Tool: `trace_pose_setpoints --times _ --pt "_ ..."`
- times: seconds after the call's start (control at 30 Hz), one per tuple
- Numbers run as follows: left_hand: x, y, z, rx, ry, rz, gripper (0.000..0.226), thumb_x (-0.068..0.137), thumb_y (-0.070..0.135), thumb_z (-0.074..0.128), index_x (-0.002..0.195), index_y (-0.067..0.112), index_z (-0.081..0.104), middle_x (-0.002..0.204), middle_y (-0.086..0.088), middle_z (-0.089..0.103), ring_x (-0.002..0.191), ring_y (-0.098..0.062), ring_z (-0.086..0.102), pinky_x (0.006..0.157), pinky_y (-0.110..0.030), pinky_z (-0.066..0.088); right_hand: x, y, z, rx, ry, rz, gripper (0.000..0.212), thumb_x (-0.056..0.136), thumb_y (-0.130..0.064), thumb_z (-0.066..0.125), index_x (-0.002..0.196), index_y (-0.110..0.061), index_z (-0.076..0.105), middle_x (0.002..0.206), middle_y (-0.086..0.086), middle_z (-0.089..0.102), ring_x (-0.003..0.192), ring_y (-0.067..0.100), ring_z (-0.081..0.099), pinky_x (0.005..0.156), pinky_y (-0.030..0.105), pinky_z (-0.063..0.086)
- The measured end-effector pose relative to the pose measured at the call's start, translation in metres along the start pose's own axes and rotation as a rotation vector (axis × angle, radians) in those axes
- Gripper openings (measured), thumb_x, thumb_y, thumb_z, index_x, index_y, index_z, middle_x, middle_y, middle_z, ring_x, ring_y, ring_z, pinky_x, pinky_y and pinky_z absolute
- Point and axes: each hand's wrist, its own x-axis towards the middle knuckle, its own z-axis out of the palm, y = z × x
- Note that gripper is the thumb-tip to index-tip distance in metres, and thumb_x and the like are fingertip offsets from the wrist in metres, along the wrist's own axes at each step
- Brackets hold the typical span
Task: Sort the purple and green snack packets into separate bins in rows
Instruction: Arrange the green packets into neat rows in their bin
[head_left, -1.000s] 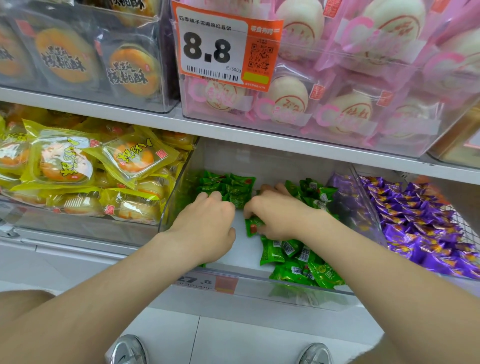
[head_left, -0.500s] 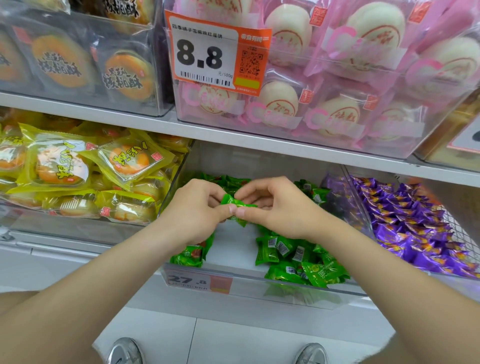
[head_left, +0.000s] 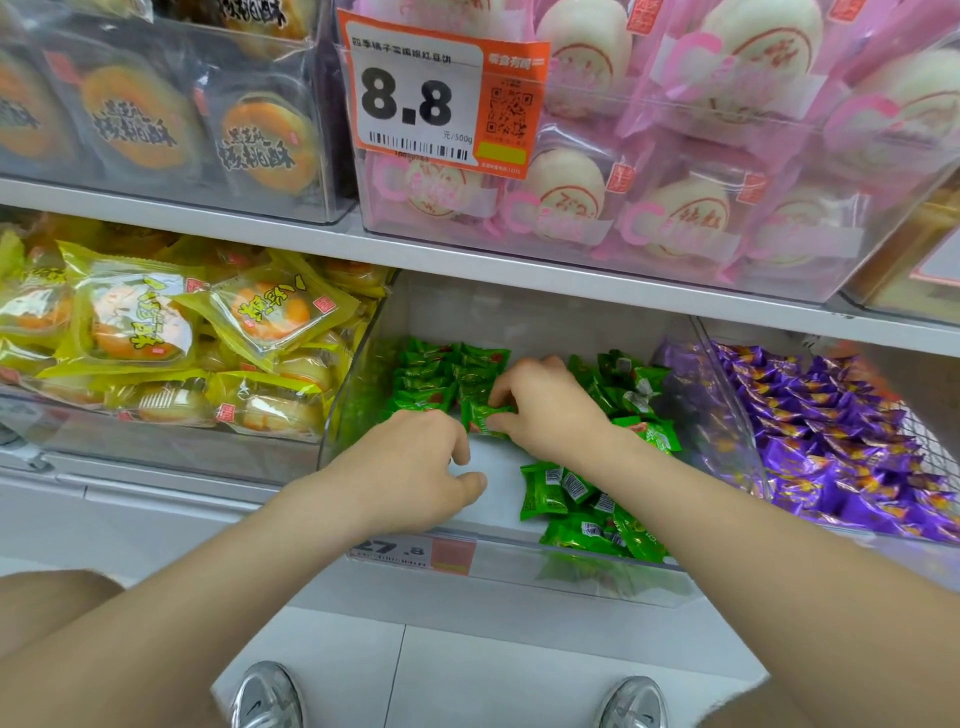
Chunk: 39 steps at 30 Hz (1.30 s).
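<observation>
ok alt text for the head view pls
A person's right hand pinches a green packet by the neat rows in a clear bin, the left hand beside it. Loose green packets lie alongside; purple packets lie further right.

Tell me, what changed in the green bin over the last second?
The right hand carried the green packet back to the rows and pinches it there; the left hand let go and dropped lower. The loose green pile and purple packets stayed put.
</observation>
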Motion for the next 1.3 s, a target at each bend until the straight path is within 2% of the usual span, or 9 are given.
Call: trace_pose_setpoints --times 0.2,0.6,0.7,0.8,0.9,1.03,1.13,1.23,1.3 --pt "0.002 -0.005 0.001 0.092 0.037 0.038 0.037 0.097 0.053 0.063 0.123 0.027 0.067 0.115 0.007 0.066 0.113 -0.018 0.061 0.090 -0.033 0.051 0.013 -0.001 0.013 -0.031 0.007 0.027 0.031 0.092 -0.029 0.069 0.119 -0.015 0.068 0.120 0.012 0.062 0.119 0.034 0.050 0.093 0.039 0.046" --pt "0.005 -0.005 0.002 0.151 0.076 0.050 0.034 0.097 0.052 0.061 0.122 0.029 0.065 0.110 0.005 0.064 0.107 -0.021 0.061 0.080 -0.036 0.052 0.018 0.007 0.010 -0.076 0.027 0.025 0.035 0.081 -0.042 0.072 0.110 -0.024 0.065 0.104 0.009 0.064 0.102 0.035 0.058 0.075 0.036 0.049" --pt "0.006 -0.004 0.002 0.157 0.082 0.054 0.034 0.097 0.052 0.061 0.121 0.028 0.066 0.108 0.004 0.065 0.104 -0.022 0.062 0.077 -0.035 0.052 0.010 0.010 -0.015 -0.031 0.066 0.021 0.024 0.079 -0.036 0.068 0.102 -0.031 0.065 0.098 0.003 0.067 0.096 0.030 0.061 0.080 0.037 0.057" --pt "0.006 -0.002 0.000 0.162 0.082 0.046 0.028 0.097 0.050 0.061 0.114 0.029 0.066 0.105 0.004 0.063 0.098 -0.024 0.063 0.072 -0.034 0.051 -0.010 0.007 -0.043 -0.115 -0.145 -0.121 0.018 0.079 -0.035 0.075 0.095 -0.028 0.070 0.084 -0.010 0.068 0.085 0.016 0.061 0.085 0.037 0.058" --pt "0.005 0.002 0.000 0.177 0.093 0.038 0.022 0.097 0.049 0.061 0.104 0.030 0.067 0.099 0.004 0.062 0.091 -0.023 0.064 0.069 -0.034 0.052 -0.037 -0.010 -0.052 -0.287 -0.380 -0.244 0.048 0.074 -0.060 0.083 0.108 -0.028 0.072 0.094 -0.014 0.067 0.094 0.014 0.058 0.086 0.035 0.049" --pt "0.003 0.005 -0.003 0.172 0.082 0.022 0.018 0.096 0.049 0.060 0.100 0.032 0.066 0.099 0.005 0.061 0.090 -0.023 0.064 0.069 -0.035 0.053 -0.046 -0.021 -0.035 -0.508 -0.399 -0.292 0.055 0.073 -0.057 0.085 0.115 -0.024 0.070 0.100 -0.006 0.067 0.103 0.023 0.059 0.090 0.039 0.044" --pt "0.003 0.005 -0.004 0.131 0.075 0.013 0.012 0.096 0.039 0.060 0.103 0.032 0.068 0.100 0.005 0.064 0.094 -0.022 0.065 0.074 -0.036 0.056 -0.045 -0.020 -0.032 -0.376 -0.352 -0.256 0.046 0.078 -0.044 0.076 0.120 -0.025 0.069 0.095 -0.004 0.065 0.098 0.024 0.061 0.085 0.036 0.050" --pt "0.004 0.006 -0.006 0.042 0.094 0.016 0.034 0.095 0.028 0.061 0.129 0.026 0.063 0.119 0.001 0.063 0.109 -0.022 0.062 0.089 -0.036 0.052 -0.045 -0.012 -0.040 -0.040 -0.184 -0.176 0.036 0.081 -0.034 0.067 0.117 -0.027 0.069 0.075 -0.009 0.060 0.072 0.010 0.050 0.081 0.034 0.054" --pt "0.005 0.009 -0.009 -0.137 0.093 -0.033 0.048 0.094 0.033 0.067 0.140 0.024 0.055 0.128 0.001 0.061 0.111 -0.019 0.064 0.095 -0.034 0.052 -0.047 -0.007 -0.047 0.252 -0.117 -0.111 0.027 0.087 -0.023 0.067 0.114 -0.028 0.069 0.074 -0.002 0.072 0.063 0.010 0.059 0.078 0.031 0.056"
